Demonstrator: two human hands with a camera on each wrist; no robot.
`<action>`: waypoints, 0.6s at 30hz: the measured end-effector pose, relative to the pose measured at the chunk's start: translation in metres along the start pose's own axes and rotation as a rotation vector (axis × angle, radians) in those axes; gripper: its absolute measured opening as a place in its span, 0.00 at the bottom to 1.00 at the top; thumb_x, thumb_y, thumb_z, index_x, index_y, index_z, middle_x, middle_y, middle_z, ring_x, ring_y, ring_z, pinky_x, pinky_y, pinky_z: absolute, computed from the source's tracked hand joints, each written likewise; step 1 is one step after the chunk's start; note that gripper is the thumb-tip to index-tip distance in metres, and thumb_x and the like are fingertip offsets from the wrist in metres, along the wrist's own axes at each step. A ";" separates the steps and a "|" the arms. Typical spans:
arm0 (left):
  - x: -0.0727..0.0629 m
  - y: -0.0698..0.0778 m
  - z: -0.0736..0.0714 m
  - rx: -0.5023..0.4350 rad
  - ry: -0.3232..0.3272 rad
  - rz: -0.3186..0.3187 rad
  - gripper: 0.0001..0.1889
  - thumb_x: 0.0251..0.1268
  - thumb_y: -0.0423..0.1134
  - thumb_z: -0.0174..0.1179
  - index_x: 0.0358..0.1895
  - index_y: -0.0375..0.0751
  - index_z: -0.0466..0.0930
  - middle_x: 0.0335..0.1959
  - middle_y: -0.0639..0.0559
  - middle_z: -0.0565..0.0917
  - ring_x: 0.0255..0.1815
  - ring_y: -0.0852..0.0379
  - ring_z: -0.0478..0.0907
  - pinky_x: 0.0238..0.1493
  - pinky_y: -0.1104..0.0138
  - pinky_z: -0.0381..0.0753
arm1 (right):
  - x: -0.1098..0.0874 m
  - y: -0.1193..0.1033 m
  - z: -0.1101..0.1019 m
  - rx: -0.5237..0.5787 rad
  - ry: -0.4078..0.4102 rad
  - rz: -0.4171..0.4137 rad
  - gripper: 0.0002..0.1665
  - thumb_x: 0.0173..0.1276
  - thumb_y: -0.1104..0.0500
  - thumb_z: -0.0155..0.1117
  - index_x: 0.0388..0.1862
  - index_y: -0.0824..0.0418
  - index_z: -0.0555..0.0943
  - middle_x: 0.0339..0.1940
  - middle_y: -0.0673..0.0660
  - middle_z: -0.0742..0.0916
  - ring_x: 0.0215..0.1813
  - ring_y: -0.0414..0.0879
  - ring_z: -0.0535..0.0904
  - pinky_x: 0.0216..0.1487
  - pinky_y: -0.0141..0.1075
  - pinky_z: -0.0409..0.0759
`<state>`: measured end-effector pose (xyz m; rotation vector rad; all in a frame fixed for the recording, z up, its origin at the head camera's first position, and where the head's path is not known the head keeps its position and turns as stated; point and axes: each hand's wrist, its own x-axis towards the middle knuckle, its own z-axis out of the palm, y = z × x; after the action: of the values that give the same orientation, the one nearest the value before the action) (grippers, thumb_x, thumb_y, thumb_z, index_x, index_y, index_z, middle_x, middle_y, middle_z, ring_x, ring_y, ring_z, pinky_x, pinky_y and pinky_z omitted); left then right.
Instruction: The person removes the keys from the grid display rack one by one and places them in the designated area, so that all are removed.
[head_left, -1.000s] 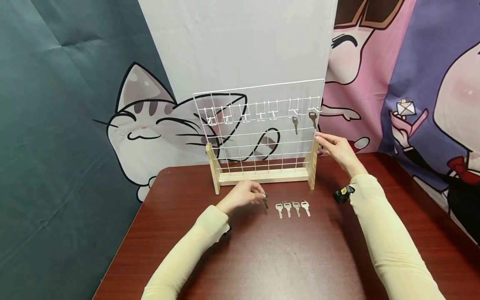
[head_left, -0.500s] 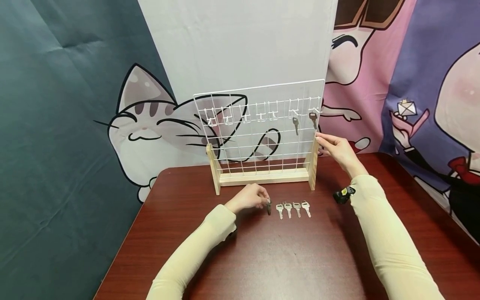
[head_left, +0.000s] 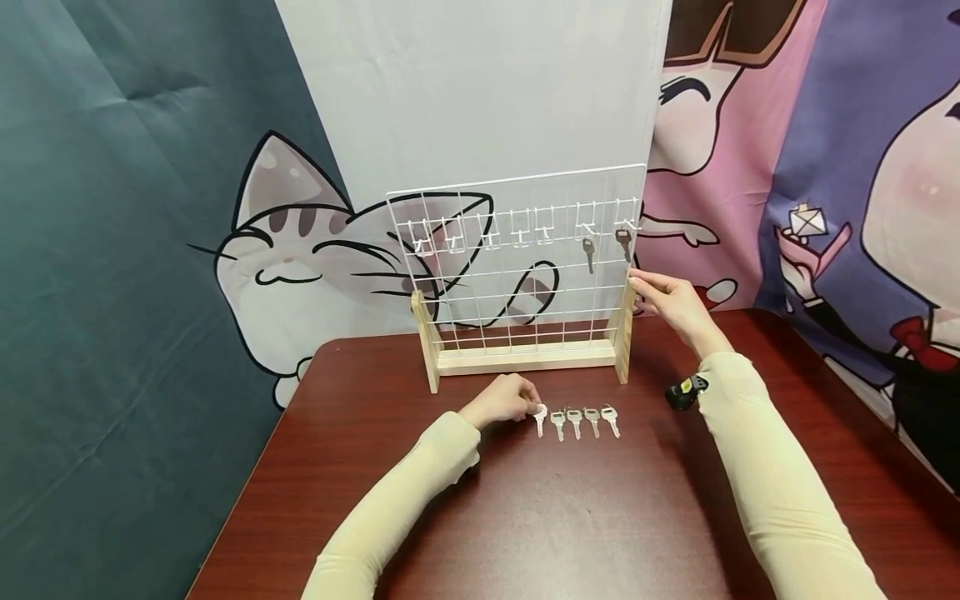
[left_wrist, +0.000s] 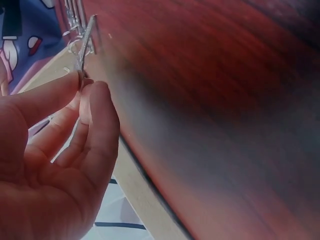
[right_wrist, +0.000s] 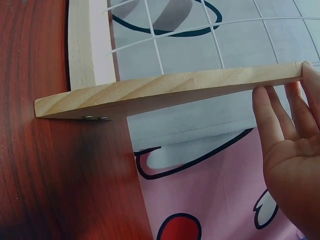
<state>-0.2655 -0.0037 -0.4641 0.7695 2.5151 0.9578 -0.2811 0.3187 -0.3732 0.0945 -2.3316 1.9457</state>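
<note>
My left hand [head_left: 507,400] pinches the head of a small silver key [head_left: 540,423], whose blade lies at the tabletop at the left end of a row of keys [head_left: 574,422]. In the left wrist view, thumb and fingers close on that key [left_wrist: 88,42], seen edge-on. With fairly straight fingers, my right hand [head_left: 675,307] touches the top of the wooden post [head_left: 622,342] at the right end of a white wire grid rack [head_left: 517,177]. The right wrist view shows its fingertips against the post [right_wrist: 200,82]. Two keys hang from the rack's rightmost hooks, one key [head_left: 588,252] left of the other key [head_left: 624,242].
Several white hooks [head_left: 491,240] line the grid's upper part, left of the hanging keys. A wooden base bar [head_left: 525,360] joins the rack's posts on the dark red table [head_left: 585,517]. Behind stands a printed cartoon backdrop [head_left: 300,283].
My left hand has moved slightly right and down, bringing its key from above the table down to the left end of the row. The right hand stays at the post.
</note>
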 end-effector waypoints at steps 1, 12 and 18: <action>0.001 -0.001 0.001 0.015 -0.001 -0.002 0.04 0.64 0.35 0.68 0.30 0.41 0.86 0.18 0.52 0.82 0.17 0.65 0.74 0.21 0.75 0.74 | -0.002 -0.003 0.001 -0.004 -0.003 -0.004 0.34 0.77 0.51 0.60 0.74 0.68 0.67 0.71 0.70 0.72 0.46 0.32 0.84 0.48 0.25 0.82; 0.006 -0.001 0.011 0.076 -0.004 -0.006 0.06 0.61 0.33 0.70 0.27 0.42 0.83 0.15 0.60 0.76 0.15 0.65 0.71 0.21 0.75 0.71 | -0.005 -0.008 0.004 0.002 0.002 -0.012 0.31 0.77 0.53 0.60 0.73 0.67 0.70 0.68 0.64 0.76 0.49 0.36 0.84 0.48 0.25 0.82; 0.007 -0.001 0.015 0.162 0.022 0.005 0.06 0.59 0.30 0.66 0.27 0.43 0.82 0.20 0.60 0.77 0.18 0.65 0.70 0.24 0.75 0.71 | -0.004 -0.006 0.002 0.028 0.001 -0.010 0.31 0.76 0.53 0.61 0.72 0.67 0.70 0.67 0.60 0.78 0.47 0.32 0.84 0.49 0.26 0.82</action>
<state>-0.2640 0.0072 -0.4759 0.8163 2.6355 0.7750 -0.2767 0.3153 -0.3685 0.1079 -2.2990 1.9736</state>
